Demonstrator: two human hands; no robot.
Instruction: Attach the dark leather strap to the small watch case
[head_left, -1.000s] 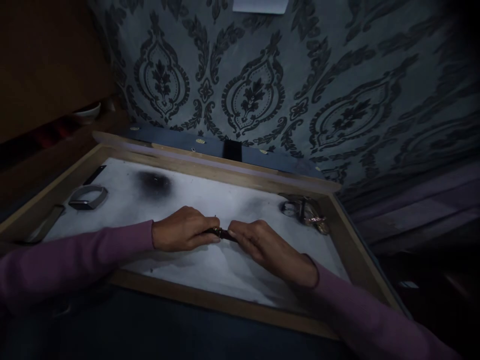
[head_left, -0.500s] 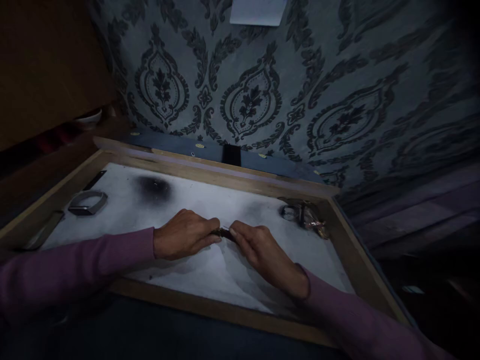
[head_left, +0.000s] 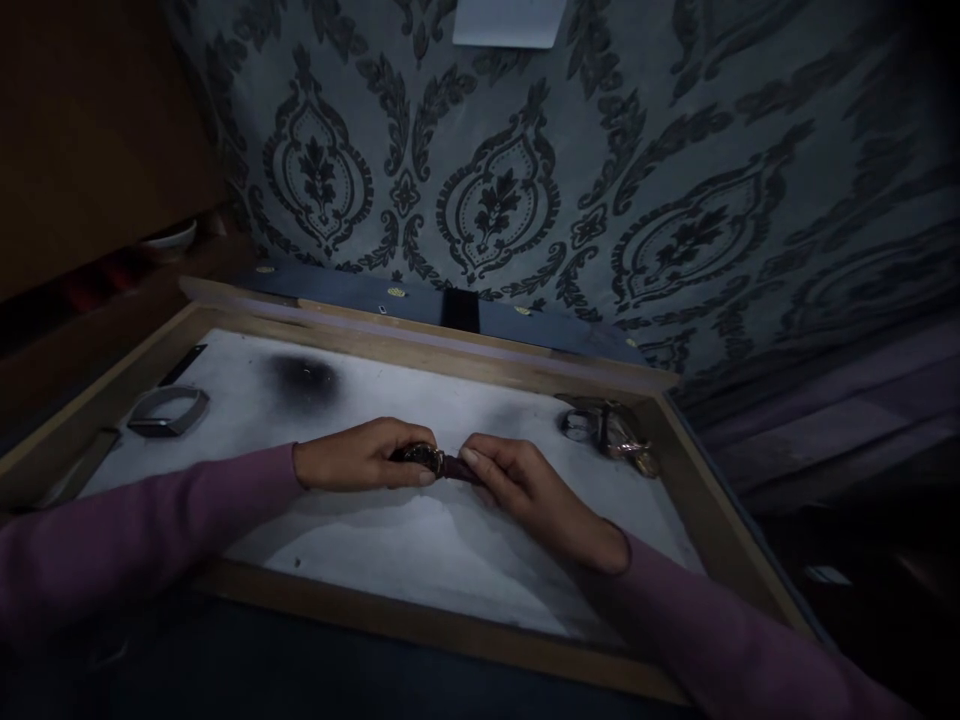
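Between my hands is a wristwatch (head_left: pixel 424 457) with a dark round face and a dark reddish-brown strap. My left hand (head_left: pixel 369 454) pinches the watch case, thumb below and fingers above. Part of the watch is hidden in that palm. My right hand (head_left: pixel 517 485) is closed on the strap on the right side. Both hands are above the white bottom of a shallow wooden drawer-like tray (head_left: pixel 360 545). A grey band-style watch (head_left: pixel 169 412) lies in the tray to the left of my left hand.
At the tray's right end lie several watches or bracelets (head_left: pixel 611 430), partly tangled. Flat dark items (head_left: pixel 182 365) rest along the left wall. A wooden rim (head_left: pixel 420 340) surrounds the tray. Patterned wallpaper (head_left: pixel 495 200) rises behind, with a brown wooden panel (head_left: pixel 97 130) at left.
The watch has turned so that its dark face shows more between my hands. My left hand has shifted slightly left and up, and the gap between the hands is wider.
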